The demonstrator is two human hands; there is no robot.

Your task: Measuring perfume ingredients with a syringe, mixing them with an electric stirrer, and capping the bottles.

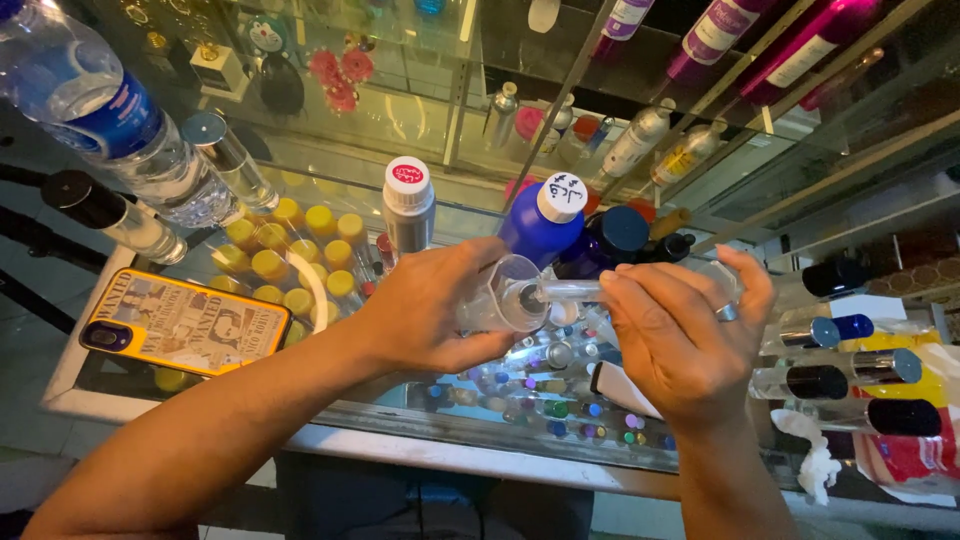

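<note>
My left hand (pixel 425 310) grips a small clear plastic measuring cup (pixel 500 293), tilted with its mouth toward the right. A thin clear tube-like vial or syringe (pixel 575 291), held level by my right hand (pixel 680 335), has its tip at the cup's mouth. A ring sits on one right finger. Both hands hover over a glass counter (pixel 330 415). Just behind the cup stand a blue bottle with a white cap (pixel 543 222) and a grey bottle with a white, red-marked cap (pixel 408 205).
A phone in a yellow picture case (pixel 185 322) lies on the glass at left. A water bottle (pixel 105 110) and clear dark-capped bottles (pixel 110 212) stand behind it. Several small spray bottles (pixel 850 375) lie at right. Yellow-capped vials (pixel 290 265) and coloured caps show under the glass.
</note>
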